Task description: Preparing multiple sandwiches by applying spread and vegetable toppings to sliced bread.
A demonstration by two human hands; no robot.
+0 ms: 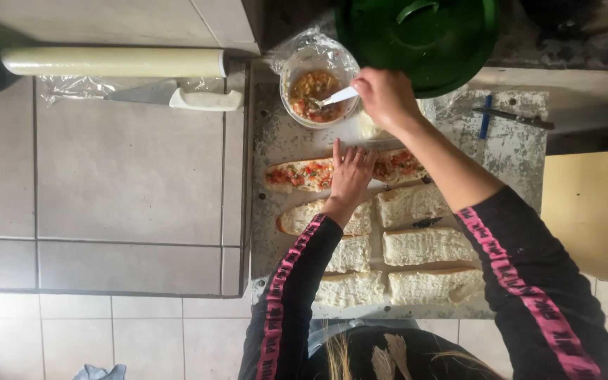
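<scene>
- Right hand [386, 97]: fingers pinching white spoon [337, 96] in salsa bowl [318, 88].
- Left hand [350, 172]: fingers spread flat, steadying topped bread [297, 174].
- Bread likely soft, crumbly; hold crust edges.

You wear a black long-sleeved top. Down the outside of each sleeve runs a bright pink stripe printed with dark lettering, one on your left sleeve [291, 281] and one on your right sleeve [529, 288]. Both cuffs end at the wrist, leaving your hands bare, without rings or gloves.
</scene>
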